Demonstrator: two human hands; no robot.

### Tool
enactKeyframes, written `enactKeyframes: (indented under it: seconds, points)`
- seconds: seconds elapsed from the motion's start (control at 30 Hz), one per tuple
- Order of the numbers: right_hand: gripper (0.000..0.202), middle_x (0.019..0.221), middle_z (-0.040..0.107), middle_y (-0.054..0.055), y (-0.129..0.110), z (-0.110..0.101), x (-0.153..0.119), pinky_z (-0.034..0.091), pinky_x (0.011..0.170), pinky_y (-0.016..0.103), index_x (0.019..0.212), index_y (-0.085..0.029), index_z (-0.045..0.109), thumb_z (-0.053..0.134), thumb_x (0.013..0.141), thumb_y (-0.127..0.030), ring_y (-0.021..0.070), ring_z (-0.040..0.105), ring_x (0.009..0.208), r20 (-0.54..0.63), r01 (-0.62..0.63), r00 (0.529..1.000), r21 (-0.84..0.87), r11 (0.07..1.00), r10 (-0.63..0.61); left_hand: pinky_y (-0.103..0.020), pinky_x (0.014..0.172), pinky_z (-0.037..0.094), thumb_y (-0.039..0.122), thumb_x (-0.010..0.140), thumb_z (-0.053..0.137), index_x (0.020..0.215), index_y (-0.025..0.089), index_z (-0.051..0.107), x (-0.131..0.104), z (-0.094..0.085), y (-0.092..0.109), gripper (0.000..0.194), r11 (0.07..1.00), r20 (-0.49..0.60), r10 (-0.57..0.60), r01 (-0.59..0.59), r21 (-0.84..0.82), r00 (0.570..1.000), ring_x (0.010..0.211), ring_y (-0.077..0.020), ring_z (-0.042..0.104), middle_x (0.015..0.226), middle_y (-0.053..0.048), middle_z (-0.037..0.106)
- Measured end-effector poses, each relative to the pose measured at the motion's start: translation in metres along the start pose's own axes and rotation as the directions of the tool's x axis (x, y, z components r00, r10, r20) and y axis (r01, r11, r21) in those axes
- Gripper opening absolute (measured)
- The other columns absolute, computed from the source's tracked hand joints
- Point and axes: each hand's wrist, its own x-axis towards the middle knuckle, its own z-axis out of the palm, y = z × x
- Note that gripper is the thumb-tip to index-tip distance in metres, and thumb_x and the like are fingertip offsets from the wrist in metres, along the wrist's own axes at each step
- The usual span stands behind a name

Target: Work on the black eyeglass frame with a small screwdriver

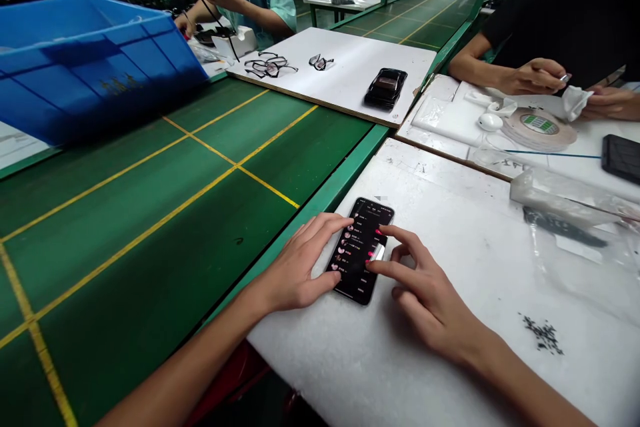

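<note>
A smartphone lies face up on the white worktop, its dark screen lit with a list of rows and small round pictures. My left hand rests against the phone's left side, its fingers stretched out and the thumb apart, both touching the edge. From the right, my right hand reaches over the screen. Two of its fingertips are at the phone's right part, spread apart, while the other fingers curl beneath. Neither hand lifts the phone. A small pile of tiny dark pieces lies right of my right forearm.
Left runs a green conveyor belt with yellow lines and a blue crate. Eyeglasses and black plastic trays sit on a white board. Clear plastic bags lie right. Two co-workers handle small items beyond.
</note>
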Motion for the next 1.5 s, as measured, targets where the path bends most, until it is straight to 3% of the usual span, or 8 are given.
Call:
enactKeyframes:
  seconds: [0.5,0.7,1.03,1.33,1.5]
  points:
    - [0.052,0.162,0.03,0.005,0.0005,-0.0004,-0.0003,0.051,0.099,0.054,0.128,-0.029,0.068,0.047,0.085,-0.009,0.0257,0.056,0.11,-0.005,0.012,1.0,-0.045,0.999,-0.012,-0.048,0.121,0.035,0.021,0.084,0.065,0.153,0.027,0.04,0.0002,0.003,0.0012,0.074,0.999,-0.032,0.007,-0.006,0.038,0.999,0.138,-0.0293,0.045,0.151,-0.008,0.046]
    - [0.052,0.163,0.03,0.005,-0.0004,0.0,-0.0009,0.051,0.099,0.055,0.126,-0.03,0.068,0.047,0.084,-0.007,0.0256,0.057,0.11,-0.002,0.016,1.0,-0.046,0.999,-0.016,-0.046,0.119,0.035,0.029,0.091,0.06,0.154,0.027,0.041,-0.0003,0.0018,-0.0019,0.066,0.999,-0.027,0.019,-0.02,-0.047,0.999,0.137,-0.0293,0.045,0.152,-0.008,0.046]
    - [0.047,0.16,0.036,0.007,0.0012,0.0048,0.0022,0.052,0.098,0.051,0.128,-0.026,0.064,0.04,0.092,-0.007,0.0239,0.058,0.11,-0.068,-0.086,0.994,-0.042,0.995,0.083,-0.044,0.117,0.035,0.025,0.091,0.056,0.152,0.027,0.043,-0.0009,0.0006,-0.0007,0.063,0.997,-0.031,0.003,-0.005,-0.083,1.0,0.136,-0.0276,0.046,0.151,-0.006,0.048]
    - [0.049,0.161,0.033,0.007,0.0018,0.0031,0.0005,0.051,0.096,0.05,0.126,-0.027,0.065,0.043,0.088,-0.005,0.0244,0.056,0.108,-0.034,-0.034,0.999,-0.083,0.996,0.031,-0.044,0.117,0.036,0.024,0.088,0.061,0.154,0.027,0.042,-0.0004,0.0029,-0.0023,0.068,0.999,-0.041,0.015,-0.016,-0.041,0.999,0.136,-0.0281,0.046,0.15,-0.007,0.047]
    - [0.054,0.161,0.033,0.007,0.0002,0.002,0.0018,0.051,0.098,0.051,0.134,-0.027,0.062,0.042,0.089,-0.005,0.0248,0.057,0.109,-0.033,-0.033,0.999,-0.05,0.998,0.031,-0.046,0.118,0.036,0.024,0.087,0.061,0.154,0.027,0.042,-0.0004,0.0027,-0.0019,0.069,0.999,-0.038,0.018,-0.019,-0.026,0.999,0.136,-0.0288,0.046,0.15,-0.008,0.047]
